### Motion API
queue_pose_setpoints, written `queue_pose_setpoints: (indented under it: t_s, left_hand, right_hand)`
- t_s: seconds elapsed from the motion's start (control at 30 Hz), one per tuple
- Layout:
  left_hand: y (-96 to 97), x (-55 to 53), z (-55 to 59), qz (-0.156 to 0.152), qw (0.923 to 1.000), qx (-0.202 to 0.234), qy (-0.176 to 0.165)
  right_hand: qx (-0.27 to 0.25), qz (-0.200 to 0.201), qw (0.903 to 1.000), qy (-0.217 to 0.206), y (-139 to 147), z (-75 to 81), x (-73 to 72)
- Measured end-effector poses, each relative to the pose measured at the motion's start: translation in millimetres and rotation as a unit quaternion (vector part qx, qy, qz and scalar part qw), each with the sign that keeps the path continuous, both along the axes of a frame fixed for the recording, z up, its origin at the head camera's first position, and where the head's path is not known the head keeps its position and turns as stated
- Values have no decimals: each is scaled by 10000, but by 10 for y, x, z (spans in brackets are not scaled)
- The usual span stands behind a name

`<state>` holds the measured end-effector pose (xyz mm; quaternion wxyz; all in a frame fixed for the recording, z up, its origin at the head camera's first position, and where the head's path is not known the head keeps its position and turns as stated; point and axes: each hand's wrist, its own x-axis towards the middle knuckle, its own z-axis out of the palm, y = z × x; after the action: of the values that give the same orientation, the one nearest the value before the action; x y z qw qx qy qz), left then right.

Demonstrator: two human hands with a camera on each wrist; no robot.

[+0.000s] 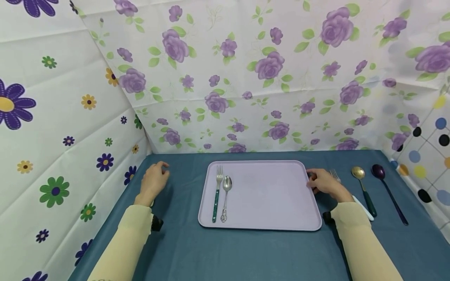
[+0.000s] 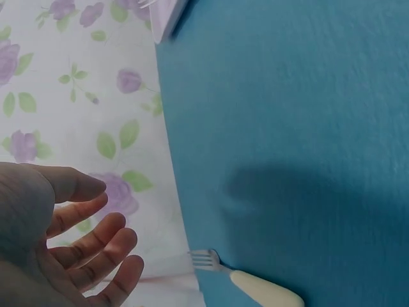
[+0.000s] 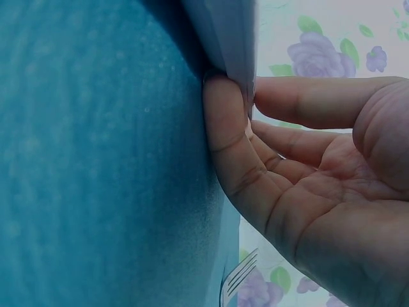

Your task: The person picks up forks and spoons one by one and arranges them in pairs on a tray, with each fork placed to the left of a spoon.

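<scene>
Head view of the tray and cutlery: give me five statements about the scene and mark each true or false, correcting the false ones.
1. The green-handled fork lies on the tray, left of the silver spoon. True.
2. The left grip holds a spoon. False: it holds nothing and is apart from the tray.
3. The right grip holds the tray at its right edge. True.
4. The gold spoon lies on the tray. False: it lies on the table, right of the tray.
5. The dark purple spoon lies farther right than the gold spoon. True.
</scene>
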<state>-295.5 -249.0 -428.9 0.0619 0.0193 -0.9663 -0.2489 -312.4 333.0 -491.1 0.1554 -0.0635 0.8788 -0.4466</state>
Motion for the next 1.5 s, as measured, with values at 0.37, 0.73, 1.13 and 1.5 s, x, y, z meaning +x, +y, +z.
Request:
queue_pose_setpoints:
  t_s: [0.37,0.73,1.13,1.5]
  left_hand:
    - [-146,10,-114,112,9996,-173,-191]
    - [-319,2,-282,441,9972,-472,-388]
    - [-447,-23,-407,502,9945,-453,-805]
    - [-464,-42,-409,433,9903,-491,-1225]
  right_hand:
    - [19,-8,10000,-4,-1,-2,12]
    - [-26,5,10000,18,4,-12,9]
    - [8,12,10000,56,-14,-9,8]
    - [15,-19,10000,29,-13,-6,7]
